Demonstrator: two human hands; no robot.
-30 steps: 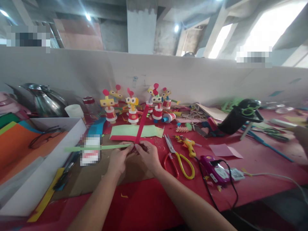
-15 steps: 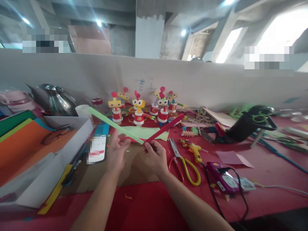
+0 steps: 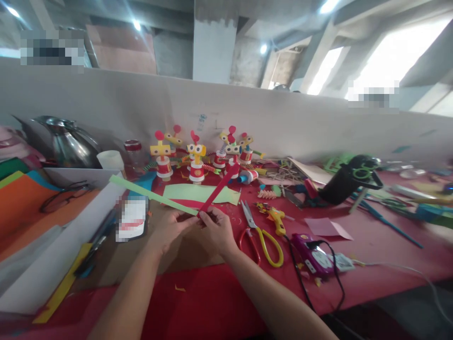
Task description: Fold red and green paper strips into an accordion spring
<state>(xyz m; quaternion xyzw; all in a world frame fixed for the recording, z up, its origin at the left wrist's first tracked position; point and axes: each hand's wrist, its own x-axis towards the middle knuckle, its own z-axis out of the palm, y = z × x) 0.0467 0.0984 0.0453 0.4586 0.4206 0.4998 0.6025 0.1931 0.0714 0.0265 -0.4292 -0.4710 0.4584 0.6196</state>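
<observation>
My right hand (image 3: 220, 230) pinches the corner where a light green paper strip (image 3: 150, 194) and a red paper strip (image 3: 218, 190) meet. From that corner the green strip slants up to the left and the red one up to the right, forming a V. My left hand (image 3: 169, 230) is closed on the green strip close to the join, its thumb beside my right fingertips. Below both hands lies a brown cardboard sheet (image 3: 184, 257). A wider light green paper piece (image 3: 201, 192) lies just beyond the strips.
Several paper robot figures (image 3: 196, 171) stand at the back. Scissors (image 3: 260, 231), a yellow glue gun (image 3: 276, 219) and a purple power socket (image 3: 313, 255) with cables lie right. A white box (image 3: 71, 231) of coloured paper, a phone (image 3: 132, 218) and a steel jug (image 3: 72, 146) are left.
My left hand has come in to the join and closed on the green strip. The green strip has swung lower, while the red strip stands steeper. The view has shifted right.
</observation>
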